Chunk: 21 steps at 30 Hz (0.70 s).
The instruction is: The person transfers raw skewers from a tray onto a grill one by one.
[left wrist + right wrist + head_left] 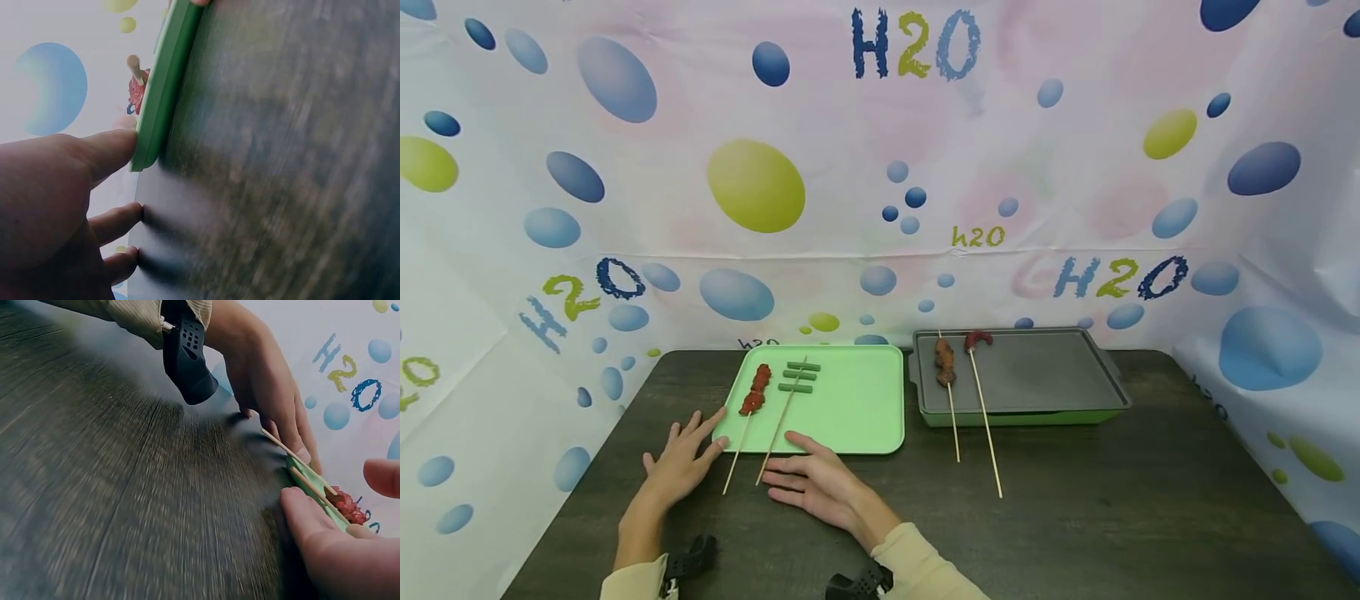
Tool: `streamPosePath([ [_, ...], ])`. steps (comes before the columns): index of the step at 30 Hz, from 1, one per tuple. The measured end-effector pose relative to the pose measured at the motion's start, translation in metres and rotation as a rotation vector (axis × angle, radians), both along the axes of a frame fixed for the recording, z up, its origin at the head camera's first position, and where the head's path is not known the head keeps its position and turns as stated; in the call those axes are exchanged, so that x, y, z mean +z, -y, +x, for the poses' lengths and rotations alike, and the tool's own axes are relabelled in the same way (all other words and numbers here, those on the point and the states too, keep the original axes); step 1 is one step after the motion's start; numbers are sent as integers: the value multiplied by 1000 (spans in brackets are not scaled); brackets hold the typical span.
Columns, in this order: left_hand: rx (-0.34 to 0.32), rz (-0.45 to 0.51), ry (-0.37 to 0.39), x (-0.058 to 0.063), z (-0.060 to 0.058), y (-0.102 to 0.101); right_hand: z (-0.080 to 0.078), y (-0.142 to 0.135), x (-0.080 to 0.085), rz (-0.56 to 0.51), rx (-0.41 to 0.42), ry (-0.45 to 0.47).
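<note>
A light green tray (857,408) holds a skewer of red meat chunks (756,392) and a skewer of green stick-like pieces (799,377); both stick ends jut past its front edge. At the tray's front left corner, my left hand (677,467) has its fingers spread, thumb and forefinger right at the rim. In the left wrist view its thumb (115,150) meets the green rim, with other fingertips down on the tabletop. My right hand (827,492) lies just right of the stick ends, fingers extended and thumb raised, with nothing gripped.
Right of the tray stands a grey griddle (1037,367) with a green base. On it lie a skewer of browned meat (944,362) and a skewer with a curled reddish piece (977,339), sticks pointing forward over the dark table (1075,508). A printed curtain (850,167) hangs behind.
</note>
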<state>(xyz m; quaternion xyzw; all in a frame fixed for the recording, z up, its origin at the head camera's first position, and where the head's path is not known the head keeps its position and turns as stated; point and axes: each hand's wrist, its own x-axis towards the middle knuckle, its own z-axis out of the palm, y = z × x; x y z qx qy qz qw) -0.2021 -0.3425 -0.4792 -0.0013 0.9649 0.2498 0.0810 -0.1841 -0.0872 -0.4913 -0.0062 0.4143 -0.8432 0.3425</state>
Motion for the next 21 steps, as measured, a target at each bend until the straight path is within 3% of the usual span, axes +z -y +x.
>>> streamPosePath([
  [9, 6, 8, -4, -2, 1, 0, -5, 14, -1, -44, -23, 22],
  [21, 4, 10, -9, -1, -1, 0, -8, 14, -2, 47, -143, -1],
])
